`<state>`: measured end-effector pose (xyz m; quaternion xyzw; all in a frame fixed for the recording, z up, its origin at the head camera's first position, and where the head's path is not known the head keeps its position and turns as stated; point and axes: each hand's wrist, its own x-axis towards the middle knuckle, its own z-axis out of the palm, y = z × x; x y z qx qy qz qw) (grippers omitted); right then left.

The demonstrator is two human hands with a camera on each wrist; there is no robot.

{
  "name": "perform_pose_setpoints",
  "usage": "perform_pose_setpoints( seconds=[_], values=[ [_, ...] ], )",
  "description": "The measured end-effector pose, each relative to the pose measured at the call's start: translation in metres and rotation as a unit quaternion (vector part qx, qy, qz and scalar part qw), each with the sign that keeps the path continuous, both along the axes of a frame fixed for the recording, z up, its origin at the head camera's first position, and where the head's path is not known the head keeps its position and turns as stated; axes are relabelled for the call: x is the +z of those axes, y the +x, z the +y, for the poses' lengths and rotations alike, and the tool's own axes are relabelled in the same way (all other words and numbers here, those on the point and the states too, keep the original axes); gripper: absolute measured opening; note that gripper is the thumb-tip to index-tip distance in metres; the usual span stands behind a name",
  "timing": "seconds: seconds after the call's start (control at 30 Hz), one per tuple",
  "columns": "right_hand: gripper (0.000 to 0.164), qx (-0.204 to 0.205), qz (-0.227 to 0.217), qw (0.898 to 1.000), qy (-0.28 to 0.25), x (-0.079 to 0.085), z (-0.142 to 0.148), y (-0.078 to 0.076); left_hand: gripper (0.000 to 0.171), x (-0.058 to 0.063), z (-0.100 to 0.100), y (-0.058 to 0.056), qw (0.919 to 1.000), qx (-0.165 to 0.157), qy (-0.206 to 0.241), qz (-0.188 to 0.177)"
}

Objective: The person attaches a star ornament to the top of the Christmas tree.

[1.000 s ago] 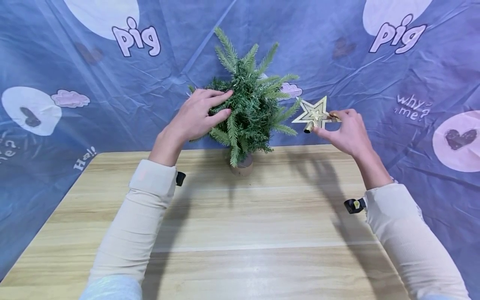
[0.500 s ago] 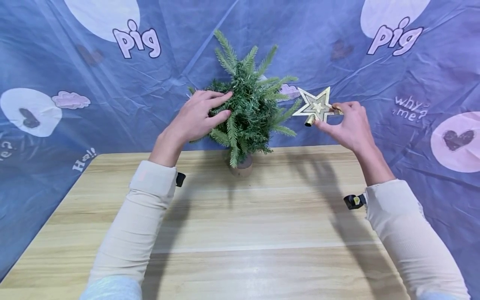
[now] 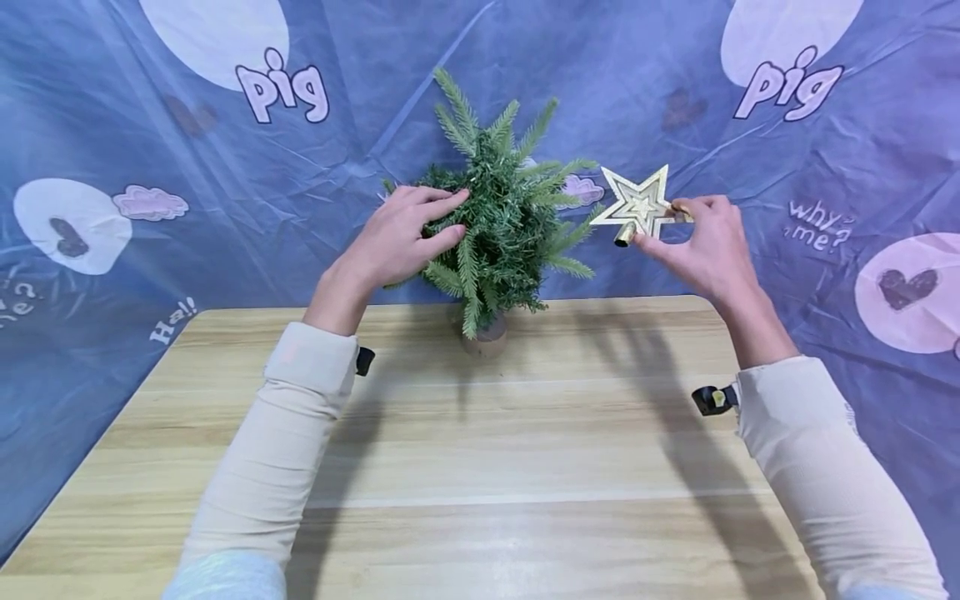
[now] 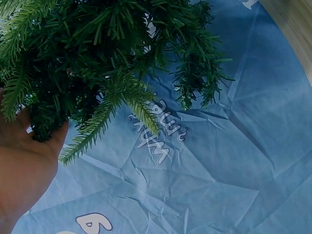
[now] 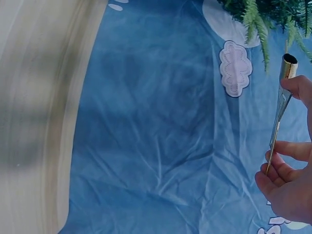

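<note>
gold star (image 3: 640, 205), one: pinched by right hand (image 3: 709, 243), near tree (image 3: 510, 221).
green tree, one: potted, on table (image 3: 525, 450); left hand (image 3: 401, 236) touching (whether grasping, cannot tell).

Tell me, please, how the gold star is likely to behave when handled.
The gold star is probably stiff: pinched near one edge by the right hand, it shows no visible sag. It seems likely light for its span, looking thin edge-on in the right wrist view. Its narrow, tapering points might bend or chip if knocked.
</note>
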<state>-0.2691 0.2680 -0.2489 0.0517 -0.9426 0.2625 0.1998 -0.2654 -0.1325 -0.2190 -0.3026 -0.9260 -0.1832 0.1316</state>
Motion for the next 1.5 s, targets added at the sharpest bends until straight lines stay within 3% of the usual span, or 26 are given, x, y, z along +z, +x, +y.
perform_pose_setpoints(
  seconds=[1.0,1.3,1.5],
  values=[
    [0.074,0.009,0.035,0.999,-0.012,0.031,-0.016,0.001,0.057,-0.002,0.000,-0.001,1.0000,-0.001,0.005,0.001],
    [0.078,0.006,0.031,0.999,-0.027,0.047,-0.022,0.003,0.057,-0.001,0.000,0.000,1.0000,0.002,0.005,-0.006],
    [0.078,0.008,0.028,0.999,-0.026,0.049,-0.024,0.001,0.057,0.000,0.000,0.000,1.0000,0.001,0.005,-0.005]
  ],
)
